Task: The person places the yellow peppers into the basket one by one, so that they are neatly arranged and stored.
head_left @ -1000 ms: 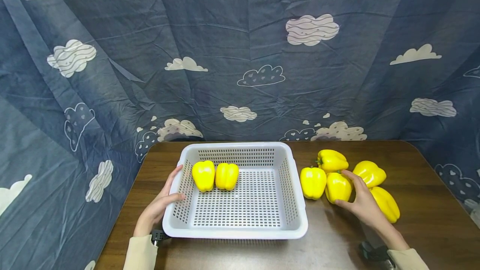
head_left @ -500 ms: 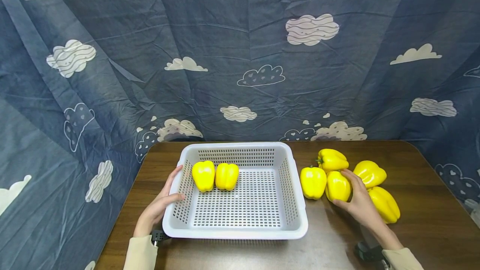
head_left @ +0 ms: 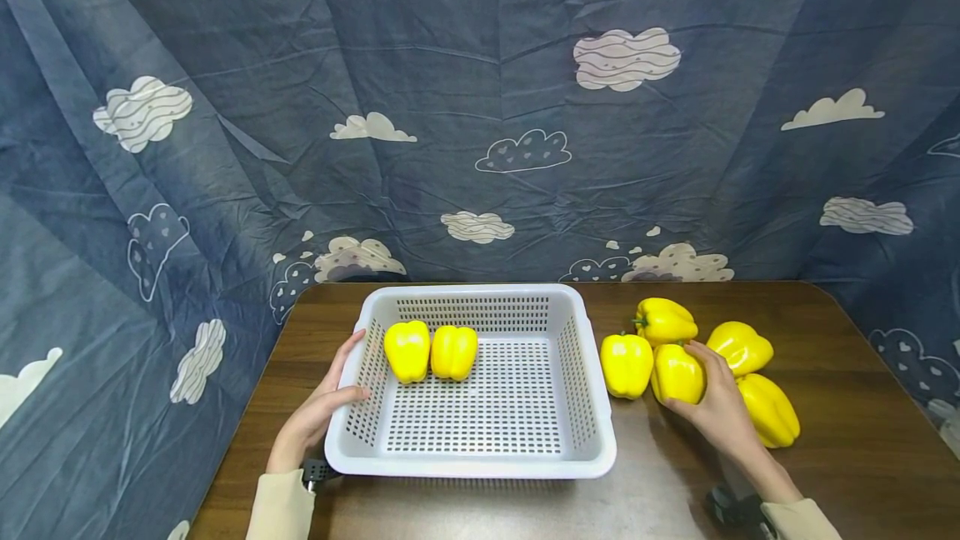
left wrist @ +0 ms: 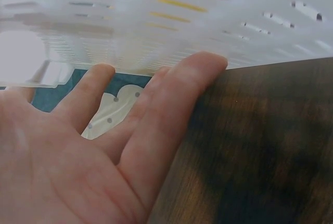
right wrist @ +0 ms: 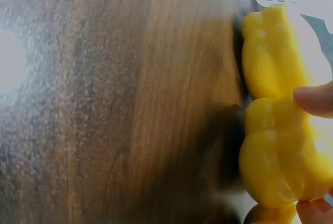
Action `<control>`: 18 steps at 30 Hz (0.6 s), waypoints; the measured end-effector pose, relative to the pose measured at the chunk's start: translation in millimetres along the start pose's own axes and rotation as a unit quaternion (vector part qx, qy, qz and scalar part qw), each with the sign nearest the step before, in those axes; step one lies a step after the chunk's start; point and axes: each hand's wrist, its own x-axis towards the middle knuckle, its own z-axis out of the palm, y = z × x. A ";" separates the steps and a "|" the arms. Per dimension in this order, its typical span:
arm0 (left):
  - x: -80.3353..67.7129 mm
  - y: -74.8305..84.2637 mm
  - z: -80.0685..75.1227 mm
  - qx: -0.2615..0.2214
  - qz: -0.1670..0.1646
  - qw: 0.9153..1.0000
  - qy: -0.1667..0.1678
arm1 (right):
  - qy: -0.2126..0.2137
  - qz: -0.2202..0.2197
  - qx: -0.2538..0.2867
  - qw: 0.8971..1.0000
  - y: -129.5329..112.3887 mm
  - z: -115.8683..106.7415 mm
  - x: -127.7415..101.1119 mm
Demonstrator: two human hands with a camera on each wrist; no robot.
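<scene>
My left hand (head_left: 318, 415) holds the left side of a white perforated basket (head_left: 471, 467). Its thumb lies over the rim, while the fingers (left wrist: 177, 94) reach along the outer wall. Two yellow bell peppers, a left one (head_left: 407, 352) and a right one (head_left: 453, 352), lie side by side inside. My right hand (head_left: 723, 411) grips a yellow bell pepper (head_left: 677, 373) on the table, thumb on its near side and fingers round the far side. In the right wrist view, the thumb (right wrist: 315, 100) presses the gripped pepper (right wrist: 281, 151), with another pepper (right wrist: 276, 52) close against it.
Around the gripped pepper lie more yellow peppers: one at its left (head_left: 626, 365), one behind (head_left: 664, 321), and two to the right, a far one (head_left: 739, 347) and a near one (head_left: 769, 411). The brown wooden table (head_left: 847, 407) ends at a blue cloud-patterned curtain (head_left: 525, 107).
My right hand and forearm have shifted slightly left, closing in on the pepper, which turned a little. The left hand and the basket have stayed put.
</scene>
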 end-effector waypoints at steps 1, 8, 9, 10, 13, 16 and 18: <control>0.0 0.0 -0.1 0.000 0.000 1.000 0.001 | 0.002 -0.002 -0.001 1.000 -0.5 -0.4 -0.4; 0.1 0.1 0.0 0.000 -0.002 1.000 0.001 | 0.021 -0.020 -0.003 1.000 -5.3 -4.9 -0.4; 0.1 0.0 0.1 0.000 -0.003 1.000 0.001 | 0.023 -0.020 -0.004 1.000 -6.0 -5.8 -0.1; 0.1 -0.1 0.0 0.000 -0.003 1.000 0.002 | 0.024 -0.020 -0.005 0.999 -6.7 -6.8 0.4; 0.3 -0.5 -0.1 0.001 -0.003 1.000 0.003 | 0.026 -0.021 -0.008 0.999 -8.0 -10.2 1.5; 0.6 -0.6 -0.4 0.003 0.000 1.000 0.002 | 0.027 -0.024 -0.005 0.999 -8.7 -13.5 2.6; 0.6 -0.4 -0.6 0.002 0.003 1.000 0.000 | 0.026 -0.025 -0.004 0.999 -8.8 -15.1 2.6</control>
